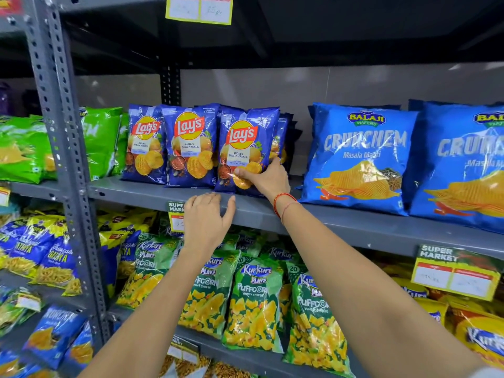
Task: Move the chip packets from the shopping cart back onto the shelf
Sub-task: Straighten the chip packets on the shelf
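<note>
Head view: right hand [266, 178] reaches far, fingers pinching a Lay's Magic Masala packet [246, 148] upright on the shelf [341, 218]; left hand [207, 218] hovers near, fingers spread, empty.

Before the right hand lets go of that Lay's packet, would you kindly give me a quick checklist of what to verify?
1. Packet's base is on the shelf: ok. The Lay's packet stands on the grey shelf.
2. Packet upright and facing front: ok, logo readable, only slightly tilted.
3. In line with its kind: ok, it stands beside two other Lay's packets.
4. Right hand has a grip: ok, thumb on the front, fingers around the right edge.
5. Left hand is free: ok, open, holding nothing, at the shelf's front edge.
6. More packets left in the cart: cannot tell, the cart is out of view.
</note>
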Demonstrator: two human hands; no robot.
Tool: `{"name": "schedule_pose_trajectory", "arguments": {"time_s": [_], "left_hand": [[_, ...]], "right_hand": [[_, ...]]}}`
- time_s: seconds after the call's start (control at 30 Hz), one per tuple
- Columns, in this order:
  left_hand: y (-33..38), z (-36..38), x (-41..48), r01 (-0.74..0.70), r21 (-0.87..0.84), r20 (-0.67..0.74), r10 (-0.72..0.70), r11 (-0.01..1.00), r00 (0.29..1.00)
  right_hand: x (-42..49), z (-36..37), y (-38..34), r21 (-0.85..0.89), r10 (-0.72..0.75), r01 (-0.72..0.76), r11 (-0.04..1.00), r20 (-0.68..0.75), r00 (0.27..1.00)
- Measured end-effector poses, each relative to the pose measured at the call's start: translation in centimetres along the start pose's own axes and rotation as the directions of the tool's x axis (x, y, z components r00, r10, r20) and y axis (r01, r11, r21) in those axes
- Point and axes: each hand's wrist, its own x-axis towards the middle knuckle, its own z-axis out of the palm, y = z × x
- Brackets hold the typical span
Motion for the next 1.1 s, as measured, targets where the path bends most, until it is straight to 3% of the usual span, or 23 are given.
{"name": "schedule_pose_trajectory", "arguments": {"time_s": [0.13,0.27,0.43,0.6,0.67,0.8,0.97,1.1], "left_hand": [[0.0,0.1,0.1,-0.005,-0.016,-0.018,0.005,1.0,1.0],[0.4,-0.1,0.4,-0.003,-0.119,-0.103,-0.009,0.993,0.995],[3.9,-0.8,1.6,-0.057,-0.251,-0.207,0.004,0.966,0.978],[9.1,-0.4,4.0,-0.165,-0.389,-0.201,0.092,0.906,0.975],[11.0,0.4,5.0,-0.16,-0.466,-0.146,0.103,0.87,0.984],[14.1,2.1,7.1,0.001,-0.635,0.062,0.05,0.773,0.997],[16.7,3.0,10.1,0.391,-0.799,0.424,-0.031,0.457,0.905],[17.6,3.9,11.8,0.507,-0.82,0.543,0.083,0.267,0.835]], "right_hand": [[-0.5,-0.7,0.2,0.029,-0.047,0.049,0.998,-0.059,0.997],[-1.0,-2.9,0.5,0.037,-0.19,0.198,0.98,-0.153,0.97],[-1.7,-8.3,0.9,0.029,-0.297,0.321,0.947,-0.305,0.905],[-1.6,-14.3,3.7,-0.049,-0.285,0.306,0.951,-0.523,0.803],[-1.6,-16.2,5.1,-0.079,-0.258,0.264,0.961,-0.589,0.766],[-1.9,-18.6,7.6,-0.15,-0.238,0.185,0.971,-0.615,0.752],[-1.4,-19.6,9.5,0.011,-0.088,0.108,0.994,-0.491,0.867],[-0.5,-20.5,9.4,0.193,0.093,-0.02,0.981,-0.375,0.922]]}}
